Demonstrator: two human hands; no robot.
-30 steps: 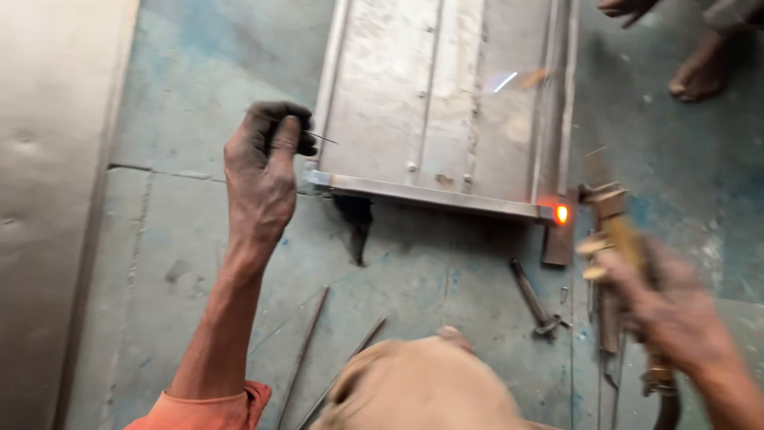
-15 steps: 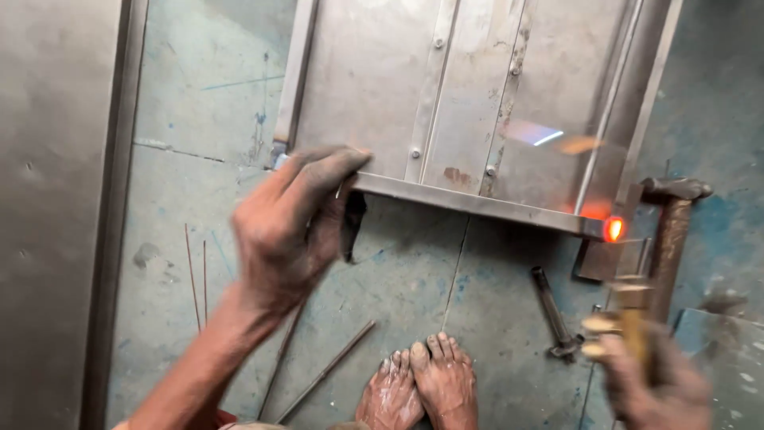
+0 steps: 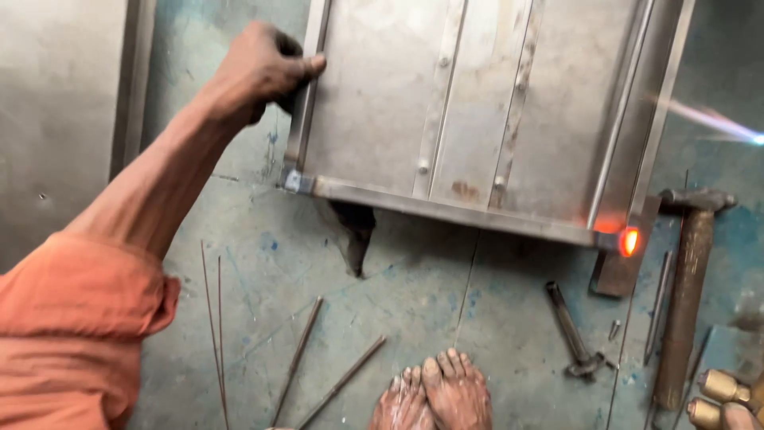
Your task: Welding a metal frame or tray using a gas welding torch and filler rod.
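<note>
Left hand (image 3: 259, 72) grips the grey sheet-metal frame (image 3: 477, 111) by its side rail.
Its fingers (image 3: 306, 65) curl closed around that rail; the frame's far lower corner glows orange (image 3: 629, 241), well away, beside a rusty hammer (image 3: 686, 295).

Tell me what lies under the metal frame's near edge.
A dark wedge-shaped piece pokes out from under the metal frame; its upper part is covered. A flat block sits beneath the glowing corner, partly hidden.
</note>
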